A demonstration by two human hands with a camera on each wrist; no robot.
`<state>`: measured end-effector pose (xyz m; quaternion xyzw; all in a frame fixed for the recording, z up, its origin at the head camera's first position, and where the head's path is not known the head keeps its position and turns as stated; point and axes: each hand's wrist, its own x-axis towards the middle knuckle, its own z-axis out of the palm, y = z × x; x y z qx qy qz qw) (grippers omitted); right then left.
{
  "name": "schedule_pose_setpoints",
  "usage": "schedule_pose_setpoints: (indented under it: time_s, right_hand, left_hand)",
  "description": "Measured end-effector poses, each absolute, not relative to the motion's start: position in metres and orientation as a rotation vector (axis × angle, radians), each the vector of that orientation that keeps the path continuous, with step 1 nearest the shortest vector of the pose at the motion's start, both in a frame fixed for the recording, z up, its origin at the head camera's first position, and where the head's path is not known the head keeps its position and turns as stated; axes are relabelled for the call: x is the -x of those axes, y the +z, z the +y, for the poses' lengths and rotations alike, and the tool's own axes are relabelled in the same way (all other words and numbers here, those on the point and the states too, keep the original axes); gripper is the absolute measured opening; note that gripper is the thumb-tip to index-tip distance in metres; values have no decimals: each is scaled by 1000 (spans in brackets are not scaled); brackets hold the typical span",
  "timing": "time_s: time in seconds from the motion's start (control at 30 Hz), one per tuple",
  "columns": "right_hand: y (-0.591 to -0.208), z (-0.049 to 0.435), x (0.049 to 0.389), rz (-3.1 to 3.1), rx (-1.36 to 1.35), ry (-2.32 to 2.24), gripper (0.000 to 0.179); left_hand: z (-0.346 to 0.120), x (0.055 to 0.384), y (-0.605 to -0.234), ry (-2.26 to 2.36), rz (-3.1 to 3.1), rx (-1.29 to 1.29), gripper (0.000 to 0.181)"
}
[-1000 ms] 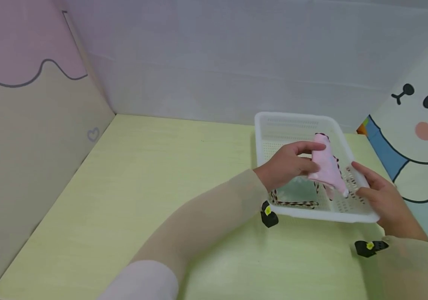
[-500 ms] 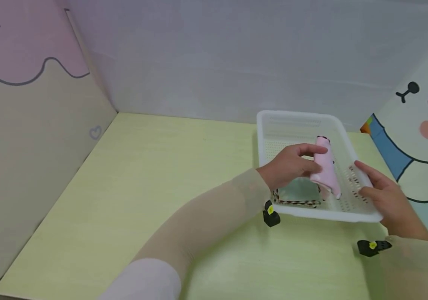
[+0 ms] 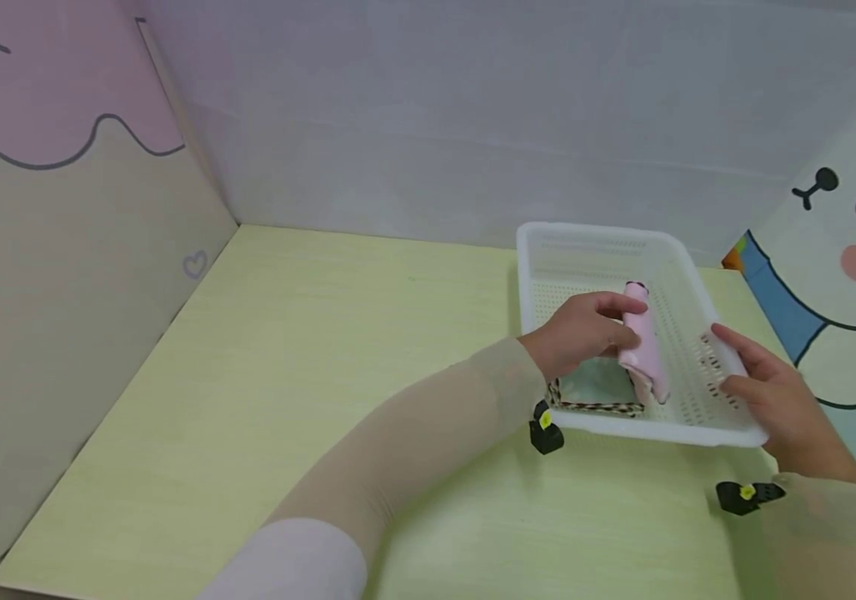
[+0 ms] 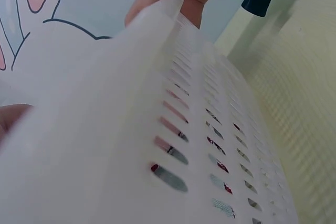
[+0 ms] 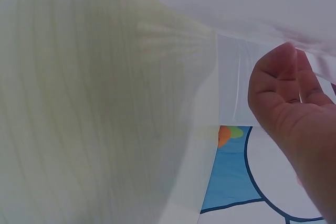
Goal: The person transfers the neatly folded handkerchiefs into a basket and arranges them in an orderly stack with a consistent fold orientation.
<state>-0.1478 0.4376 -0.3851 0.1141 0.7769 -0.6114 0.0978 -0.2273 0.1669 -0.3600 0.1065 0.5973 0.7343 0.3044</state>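
A small pink folded cloth (image 3: 645,350) with a dark patterned trim is pinched between the thumb and fingers of my left hand (image 3: 581,333), over the inside of a white plastic basket (image 3: 653,430). Under and beside it lies a pale green folded cloth (image 3: 594,382) edged in brown-and-white trim. My right hand (image 3: 778,408) grips the basket's right rim; the right wrist view shows its fingers (image 5: 273,85) curled up at the basket's edge. In the left wrist view, the basket's slotted side wall (image 4: 131,98) hides most of the left hand and the cloths.
The basket is at the back right of a pale yellow-green table (image 3: 337,333). A grey-white wall (image 3: 428,125) rises behind it, and a panel with cartoon drawings (image 3: 848,367) stands close by on the right. Each wrist wears a black strap mount.
My left hand has lowered the pink cloth slightly into the basket, and it now looks narrower and more upright. The right hand keeps its grip on the rim.
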Motion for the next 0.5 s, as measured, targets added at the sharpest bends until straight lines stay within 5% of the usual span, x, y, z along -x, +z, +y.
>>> schedule_pose_setpoints:
  time_s: [0.5]
  right_hand:
    - [-383,435,149,2344,-358,-1737,76]
  left_hand:
    - [155,227,-350,2061,1788,-260,23]
